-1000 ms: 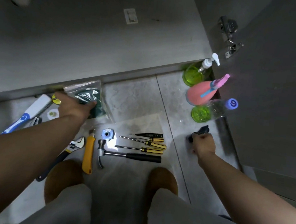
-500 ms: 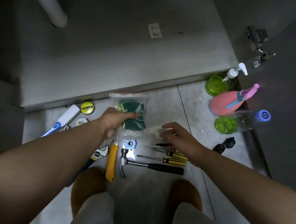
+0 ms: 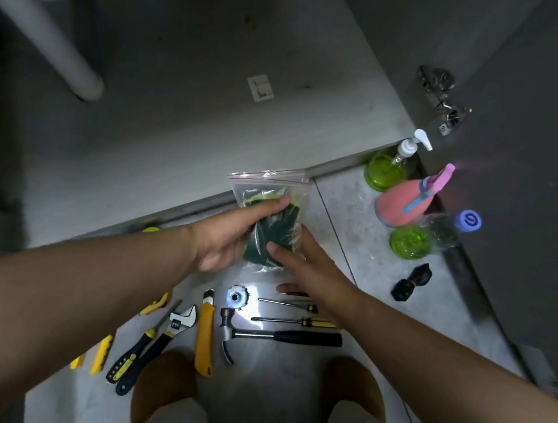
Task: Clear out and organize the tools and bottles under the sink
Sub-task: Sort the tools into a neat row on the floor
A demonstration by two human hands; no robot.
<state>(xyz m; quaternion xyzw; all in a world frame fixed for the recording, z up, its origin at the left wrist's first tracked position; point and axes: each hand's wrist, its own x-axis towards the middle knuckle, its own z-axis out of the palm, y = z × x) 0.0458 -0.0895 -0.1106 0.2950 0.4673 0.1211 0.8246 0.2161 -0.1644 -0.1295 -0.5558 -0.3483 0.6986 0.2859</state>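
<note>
The left hand [image 3: 230, 237] grips a clear zip bag [image 3: 268, 207] of green scouring pads above the floor [image 3: 343, 211], in front of the cabinet. The right hand [image 3: 306, 266] lies open, fingertips touching the bag. Near below lie a hammer [image 3: 278, 337], screwdrivers [image 3: 297, 321] and an adjustable wrench [image 3: 168, 334]; bottles [image 3: 405, 204] stand far right.
</note>
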